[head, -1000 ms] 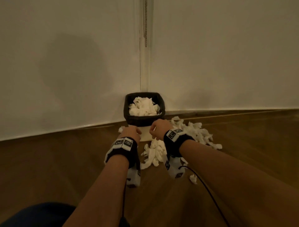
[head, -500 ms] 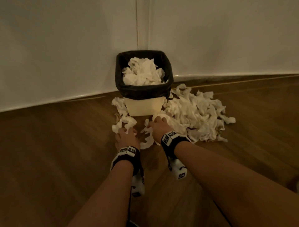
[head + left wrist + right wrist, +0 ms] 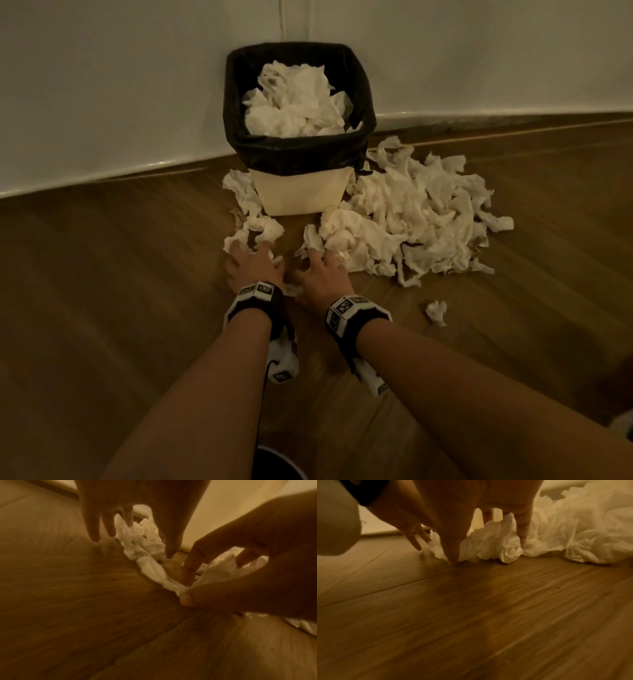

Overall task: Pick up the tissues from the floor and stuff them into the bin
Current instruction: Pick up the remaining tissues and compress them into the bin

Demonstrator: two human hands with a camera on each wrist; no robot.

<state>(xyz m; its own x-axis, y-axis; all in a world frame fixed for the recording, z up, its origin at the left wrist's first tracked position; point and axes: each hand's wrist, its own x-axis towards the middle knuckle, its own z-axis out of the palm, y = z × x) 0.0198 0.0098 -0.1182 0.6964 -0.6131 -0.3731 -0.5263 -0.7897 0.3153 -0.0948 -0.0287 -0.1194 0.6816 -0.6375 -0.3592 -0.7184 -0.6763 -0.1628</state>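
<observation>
You are looking down into a room corner where two pale walls [image 3: 102, 85] meet above a white skirting board [image 3: 102, 173]; the floor [image 3: 120, 308] is brown wood-grain planking, dimly lit and warm in tone. The bin [image 3: 301, 192] stands right in that corner, cream-sided with a black liner [image 3: 298, 150] folded over its rim; crumpled white tissues [image 3: 294, 106] already fill it up to the rim. More tissues lie on the floor; a large heap [image 3: 411, 212] spreads to the right of the bin, touching its base, a smaller trail [image 3: 250, 212] runs down its left side, and one stray wad [image 3: 436, 311] sits apart, nearer you on the right. Your left hand [image 3: 255, 270] is down at the near end of the left trail, fingers spread and straight, their tips on the tissue and the floor, gripping nothing; the left wrist view shows those fingers pointing down around a twisted strip of tissue [image 3: 147, 555]. Your right hand [image 3: 322, 277] reaches the near edge of the big heap, fingers likewise extended and loose; in the right wrist view its fingertips [image 3: 522, 539] straddle a crumpled piece [image 3: 491, 543], the thumb tip touching the planks, not yet closed on it. Both wrists carry black bands with white marker blocks [image 3: 260, 291]; the two hands are just beside each other, directly in front of the bin.
</observation>
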